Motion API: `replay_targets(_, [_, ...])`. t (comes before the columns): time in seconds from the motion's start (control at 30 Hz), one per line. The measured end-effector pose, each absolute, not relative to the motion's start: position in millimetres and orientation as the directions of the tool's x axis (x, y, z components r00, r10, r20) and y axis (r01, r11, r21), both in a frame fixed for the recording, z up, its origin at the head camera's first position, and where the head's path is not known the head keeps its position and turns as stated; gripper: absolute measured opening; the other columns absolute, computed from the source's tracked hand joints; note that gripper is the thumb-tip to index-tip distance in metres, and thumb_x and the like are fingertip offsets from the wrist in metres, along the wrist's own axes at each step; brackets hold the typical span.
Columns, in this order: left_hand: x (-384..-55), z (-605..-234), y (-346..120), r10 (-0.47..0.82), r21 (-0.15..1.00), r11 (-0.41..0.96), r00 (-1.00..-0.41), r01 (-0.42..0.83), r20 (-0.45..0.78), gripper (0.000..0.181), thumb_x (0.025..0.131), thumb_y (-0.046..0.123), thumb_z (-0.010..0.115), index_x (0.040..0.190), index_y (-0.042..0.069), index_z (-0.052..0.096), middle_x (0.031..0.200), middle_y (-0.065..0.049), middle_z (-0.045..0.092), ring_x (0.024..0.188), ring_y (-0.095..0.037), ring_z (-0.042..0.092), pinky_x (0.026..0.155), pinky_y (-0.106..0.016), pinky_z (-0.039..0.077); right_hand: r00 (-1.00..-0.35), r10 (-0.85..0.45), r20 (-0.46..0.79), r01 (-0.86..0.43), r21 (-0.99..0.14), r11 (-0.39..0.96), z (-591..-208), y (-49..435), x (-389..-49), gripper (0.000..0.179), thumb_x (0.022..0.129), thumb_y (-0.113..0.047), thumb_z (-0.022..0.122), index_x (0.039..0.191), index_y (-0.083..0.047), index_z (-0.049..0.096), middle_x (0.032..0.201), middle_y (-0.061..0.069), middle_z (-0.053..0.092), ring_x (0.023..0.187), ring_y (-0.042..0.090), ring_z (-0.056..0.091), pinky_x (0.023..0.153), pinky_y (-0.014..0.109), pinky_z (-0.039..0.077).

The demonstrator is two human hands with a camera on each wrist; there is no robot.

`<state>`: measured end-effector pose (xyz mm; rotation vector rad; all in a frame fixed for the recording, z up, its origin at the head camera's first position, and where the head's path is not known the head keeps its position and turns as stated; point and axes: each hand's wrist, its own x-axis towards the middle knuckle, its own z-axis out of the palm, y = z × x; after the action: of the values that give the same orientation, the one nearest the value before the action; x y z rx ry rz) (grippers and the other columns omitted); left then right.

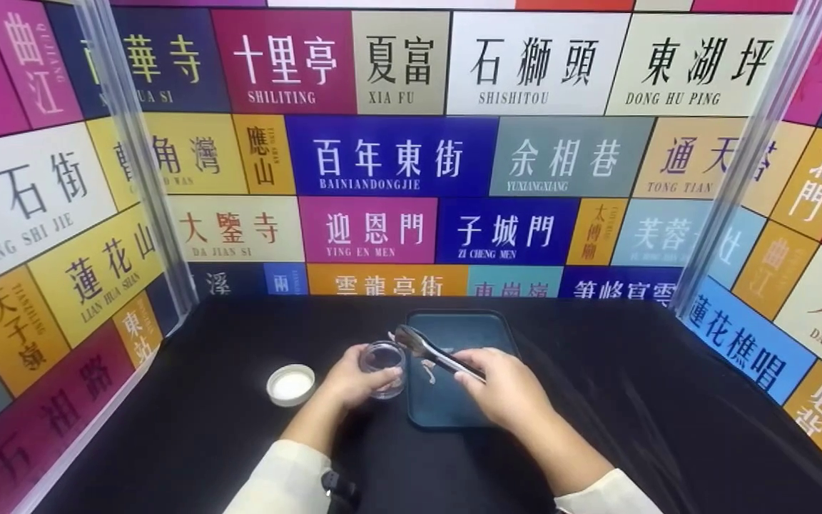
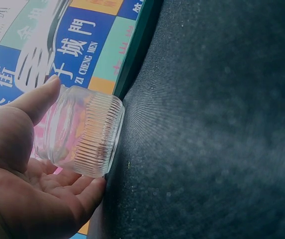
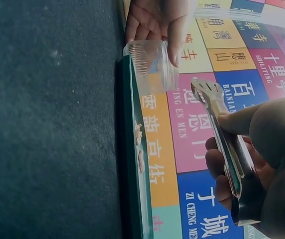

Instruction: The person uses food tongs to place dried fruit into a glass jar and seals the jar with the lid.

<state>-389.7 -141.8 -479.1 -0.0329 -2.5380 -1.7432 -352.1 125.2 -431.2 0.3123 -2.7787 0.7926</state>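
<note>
My left hand (image 1: 345, 380) holds a small clear glass jar (image 1: 384, 365) with ribbed sides, thumb on one side and fingers on the other. The jar stands about upright, its mouth up, by the left edge of a dark teal tray (image 1: 464, 414). In my right hand (image 1: 507, 389) is a pair of metal tongs (image 3: 232, 154), gripped along the arms. Their slotted tips (image 3: 204, 89) are above and close to the jar's mouth. Whether they hold a piece is hard to tell. Small pale pinkish pieces (image 1: 429, 370) lie on the tray.
A round lid (image 1: 292, 385) with a white face lies on the black cloth (image 1: 225, 442) left of the jar. Panels with coloured name signs (image 1: 389, 157) stand behind and at both sides, with clear upright strips (image 1: 732, 157) at the corners.
</note>
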Motion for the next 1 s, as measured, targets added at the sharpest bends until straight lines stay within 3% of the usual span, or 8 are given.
replay_targets(0.47, [-391.1, -479.8, -141.6, -0.008, 0.938, 0.341, -0.997, 0.068, 0.075, 0.085, 0.085, 0.024, 0.092, 0.150, -0.005, 0.047, 0.144, -0.029, 0.063, 0.128, -0.037, 0.066, 0.116, -0.052, 0.052, -0.932, -0.204, 0.301, -0.328, -0.454, 0.829, -432.8, 118.0, -349.2, 0.032, 0.099, -0.036, 0.077, 0.131, -0.031, 0.077, 0.132, -0.005, 0.077, 0.128, 0.023, 0.071, 0.115, 0.053, 0.054])
replay_targets(0.73, [-390.5, -479.7, -142.0, 0.003, 0.936, 0.345, -0.998, 0.067, 0.071, 0.085, 0.085, 0.024, 0.092, 0.151, -0.004, 0.046, 0.152, -0.030, 0.058, 0.132, -0.038, 0.064, 0.118, -0.053, 0.051, -0.910, -0.244, 0.336, -0.378, -0.428, 0.821, -436.1, 118.4, -349.1, 0.030, 0.099, -0.035, 0.078, 0.129, -0.032, 0.078, 0.126, -0.005, 0.078, 0.118, 0.021, 0.073, 0.106, 0.051, 0.059])
replay_targets(1.0, [-392.1, -480.0, -142.7, -0.004, 0.936, 0.345, -0.997, 0.073, 0.080, 0.086, 0.084, 0.025, 0.092, 0.151, -0.004, 0.047, 0.146, -0.027, 0.062, 0.132, -0.037, 0.064, 0.120, -0.052, 0.049, -0.903, -0.234, 0.360, -0.386, -0.442, 0.809, -436.7, 118.5, -349.6, 0.036, 0.098, -0.036, 0.079, 0.133, -0.030, 0.076, 0.130, -0.003, 0.078, 0.123, 0.023, 0.073, 0.109, 0.052, 0.057])
